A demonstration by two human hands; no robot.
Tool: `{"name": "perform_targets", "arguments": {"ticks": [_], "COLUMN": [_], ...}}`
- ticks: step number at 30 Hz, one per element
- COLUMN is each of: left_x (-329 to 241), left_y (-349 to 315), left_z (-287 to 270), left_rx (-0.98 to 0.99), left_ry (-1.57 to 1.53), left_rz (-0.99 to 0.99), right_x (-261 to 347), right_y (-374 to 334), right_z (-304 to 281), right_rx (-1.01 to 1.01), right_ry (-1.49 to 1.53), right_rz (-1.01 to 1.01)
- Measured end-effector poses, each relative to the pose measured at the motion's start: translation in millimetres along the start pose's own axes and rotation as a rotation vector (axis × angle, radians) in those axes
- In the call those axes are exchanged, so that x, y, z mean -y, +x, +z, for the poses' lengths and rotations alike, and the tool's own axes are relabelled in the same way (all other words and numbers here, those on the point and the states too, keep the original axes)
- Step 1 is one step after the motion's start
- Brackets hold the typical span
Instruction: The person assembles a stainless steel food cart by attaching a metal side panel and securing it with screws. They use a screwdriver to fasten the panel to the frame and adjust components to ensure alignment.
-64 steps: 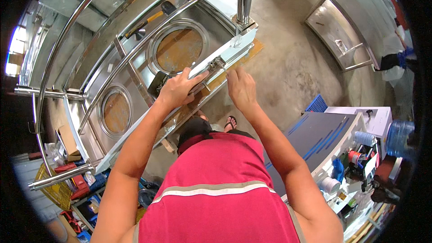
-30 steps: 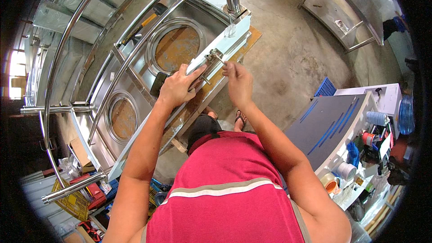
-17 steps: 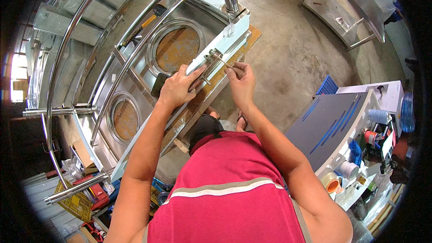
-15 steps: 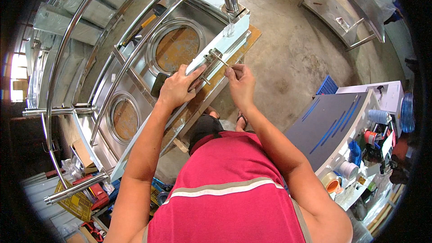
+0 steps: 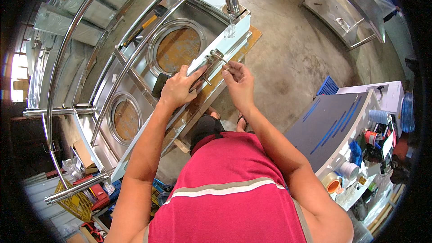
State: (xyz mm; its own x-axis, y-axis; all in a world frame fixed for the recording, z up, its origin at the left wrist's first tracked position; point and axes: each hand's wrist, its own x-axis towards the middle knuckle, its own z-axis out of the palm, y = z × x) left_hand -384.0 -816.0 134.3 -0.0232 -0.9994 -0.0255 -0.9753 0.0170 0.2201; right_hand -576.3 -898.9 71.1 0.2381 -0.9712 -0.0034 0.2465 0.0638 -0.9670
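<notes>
My right hand (image 5: 240, 85) pinches a thin metal rod (image 5: 222, 59) between thumb and fingertips. The rod's far end meets a small metal fitting (image 5: 213, 55) on the pale front panel (image 5: 234, 33) of a stainless steel frame. Just left of it, my left hand (image 5: 177, 89) is closed over the panel's edge, its index finger lying along the metal. A second metal stem (image 5: 205, 80) sticks out beside its thumb and fingers, from a part that the hand mostly hides. A dark flat object (image 5: 159, 85) sits behind the left wrist.
Two round rings (image 5: 201, 47) are set in the steel top, with bent chrome tubes (image 5: 74, 31) over it. A hammer (image 5: 146, 22) lies at the back. A wooden board (image 5: 254, 36) supports the frame. At right stands a dark-topped table (image 5: 326, 123) with tape rolls (image 5: 332, 183) nearby.
My right hand has shifted slightly left and its fingers have changed their hold on the rod. My left hand stays almost where it was.
</notes>
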Motion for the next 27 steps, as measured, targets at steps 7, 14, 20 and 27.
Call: {"name": "perform_targets", "arguments": {"ticks": [7,14,20,27], "left_x": [2,2,5,7], "left_y": [0,0,-1,-4], "left_z": [0,0,2,5], "left_rx": [0.009,0.04,0.045,-0.038], "left_ry": [0.0,0.02,0.011,-0.001], "left_rz": [0.007,-0.021,-0.016,0.008], "right_x": [-3,-13,-9,-16], "right_y": [24,22,5,16], "right_z": [-10,-10,-13,-20], "right_rx": [-0.04,-0.158,-0.076,0.04], "right_ry": [0.069,0.315,-0.235,-0.218], "right_rz": [0.361,0.447,0.008,0.263]}}
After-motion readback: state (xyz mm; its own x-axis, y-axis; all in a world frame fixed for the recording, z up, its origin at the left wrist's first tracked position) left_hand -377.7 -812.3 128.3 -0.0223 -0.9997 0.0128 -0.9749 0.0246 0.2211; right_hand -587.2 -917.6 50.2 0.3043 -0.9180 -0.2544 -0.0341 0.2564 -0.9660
